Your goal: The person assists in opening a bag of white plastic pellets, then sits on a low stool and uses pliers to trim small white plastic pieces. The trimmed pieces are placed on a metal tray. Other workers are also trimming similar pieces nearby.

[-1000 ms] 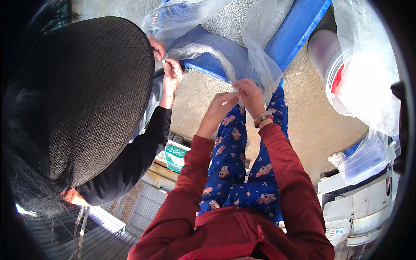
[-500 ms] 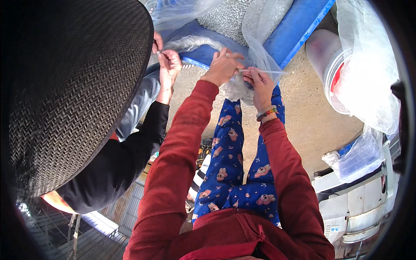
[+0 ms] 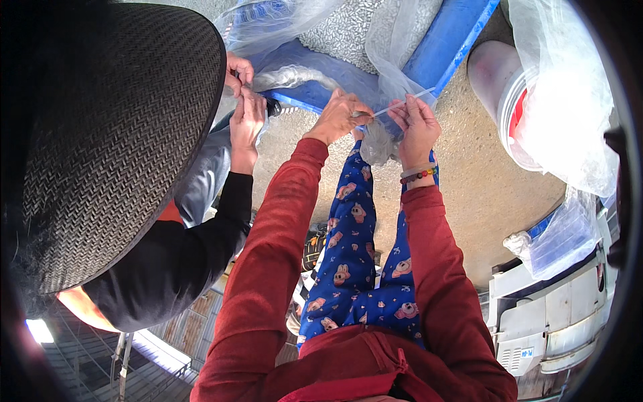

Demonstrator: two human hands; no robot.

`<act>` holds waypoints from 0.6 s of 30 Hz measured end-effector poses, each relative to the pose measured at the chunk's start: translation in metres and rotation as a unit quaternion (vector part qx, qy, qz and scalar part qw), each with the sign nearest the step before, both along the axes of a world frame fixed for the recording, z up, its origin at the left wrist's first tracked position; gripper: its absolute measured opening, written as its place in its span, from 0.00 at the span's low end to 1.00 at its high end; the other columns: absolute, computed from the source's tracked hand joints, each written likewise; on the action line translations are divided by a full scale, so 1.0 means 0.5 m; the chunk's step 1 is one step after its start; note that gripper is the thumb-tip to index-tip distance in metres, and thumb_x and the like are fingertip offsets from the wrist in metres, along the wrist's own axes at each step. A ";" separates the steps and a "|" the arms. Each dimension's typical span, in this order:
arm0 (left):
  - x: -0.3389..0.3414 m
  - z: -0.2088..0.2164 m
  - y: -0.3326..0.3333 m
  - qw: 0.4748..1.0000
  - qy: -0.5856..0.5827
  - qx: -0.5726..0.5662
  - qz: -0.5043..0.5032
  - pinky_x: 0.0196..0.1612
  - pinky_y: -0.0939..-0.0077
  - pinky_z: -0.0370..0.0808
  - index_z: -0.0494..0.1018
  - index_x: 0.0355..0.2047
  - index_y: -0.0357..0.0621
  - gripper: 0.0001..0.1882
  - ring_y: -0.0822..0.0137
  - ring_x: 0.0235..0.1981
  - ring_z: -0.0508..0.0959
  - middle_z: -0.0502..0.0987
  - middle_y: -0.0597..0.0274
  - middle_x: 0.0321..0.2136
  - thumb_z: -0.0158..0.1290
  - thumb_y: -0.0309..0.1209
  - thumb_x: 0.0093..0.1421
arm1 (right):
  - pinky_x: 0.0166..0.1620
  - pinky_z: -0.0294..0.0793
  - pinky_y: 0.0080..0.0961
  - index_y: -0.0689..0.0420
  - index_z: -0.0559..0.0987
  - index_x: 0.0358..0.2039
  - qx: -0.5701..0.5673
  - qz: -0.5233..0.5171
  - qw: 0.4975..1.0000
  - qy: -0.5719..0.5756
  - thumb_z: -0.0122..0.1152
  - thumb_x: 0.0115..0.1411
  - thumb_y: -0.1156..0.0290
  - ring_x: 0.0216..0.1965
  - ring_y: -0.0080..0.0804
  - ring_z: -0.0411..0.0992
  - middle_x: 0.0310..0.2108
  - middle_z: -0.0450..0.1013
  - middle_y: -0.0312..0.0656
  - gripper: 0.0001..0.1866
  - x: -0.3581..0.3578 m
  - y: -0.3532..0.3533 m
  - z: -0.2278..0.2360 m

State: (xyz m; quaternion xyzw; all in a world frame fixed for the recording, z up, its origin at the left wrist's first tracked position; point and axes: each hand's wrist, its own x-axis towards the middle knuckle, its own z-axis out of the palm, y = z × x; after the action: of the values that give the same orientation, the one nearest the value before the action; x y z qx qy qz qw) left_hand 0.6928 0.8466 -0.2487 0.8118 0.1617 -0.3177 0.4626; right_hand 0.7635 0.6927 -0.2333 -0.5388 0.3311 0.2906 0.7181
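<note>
A thin white strip, which looks like a cable tie [image 3: 388, 109], runs between my two hands. At its left end, by the gathered neck of clear plastic sheeting [image 3: 395, 77], the fingers of my left hand [image 3: 337, 117] are closed on it. My right hand [image 3: 416, 127] pinches the strip farther along, and its free tip sticks out past the fingers. Below the fingertips hangs a crumpled bunch of clear plastic [image 3: 378, 144]. How the strip passes round the plastic is hidden by my left hand.
A blue container [image 3: 439, 43] holds white pellets [image 3: 345, 30] under the sheeting. At left, a person in a wide woven hat [image 3: 134, 147] works with both hands [image 3: 246, 120] near a twisted length of plastic [image 3: 288, 77]. A whitish bucket [image 3: 499, 87] lies on its side at right.
My right hand has moved slightly right and the strip now slants upward to the right. My left hand stays closed at its other end. The other person's hands have shifted a little.
</note>
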 end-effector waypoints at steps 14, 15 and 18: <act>-0.038 0.148 -0.099 0.780 0.251 -0.216 0.531 0.25 0.80 0.68 0.74 0.31 0.42 0.23 0.75 0.25 0.71 0.72 0.67 0.24 0.46 0.51 0.58 | 0.50 0.67 0.25 0.64 0.70 0.36 0.136 -0.110 0.984 0.007 0.46 0.64 0.72 0.31 0.23 0.68 0.27 0.70 0.38 0.08 -0.095 0.002 0.105; -0.038 0.146 -0.106 0.778 0.269 -0.228 0.520 0.24 0.81 0.67 0.74 0.31 0.43 0.22 0.76 0.24 0.71 0.72 0.68 0.23 0.46 0.51 0.58 | 0.49 0.67 0.24 0.64 0.70 0.36 0.112 -0.116 0.986 0.036 0.46 0.63 0.72 0.31 0.22 0.67 0.27 0.69 0.38 0.08 -0.105 0.002 0.109; -0.033 0.108 -0.112 0.799 0.265 -0.270 0.467 0.23 0.81 0.66 0.75 0.32 0.42 0.19 0.75 0.21 0.71 0.72 0.68 0.23 0.47 0.46 0.59 | 0.37 0.67 0.16 0.63 0.72 0.34 0.097 -0.066 0.993 -0.001 0.47 0.63 0.72 0.28 0.19 0.67 0.25 0.70 0.36 0.08 -0.128 -0.003 0.118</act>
State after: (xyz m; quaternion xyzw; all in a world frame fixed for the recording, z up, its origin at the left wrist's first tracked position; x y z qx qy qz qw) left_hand 0.6763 0.7904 -0.1947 0.3639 0.5456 -0.2967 0.6942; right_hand 0.6998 0.6913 -0.1740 -0.4438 0.3352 0.2725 0.7852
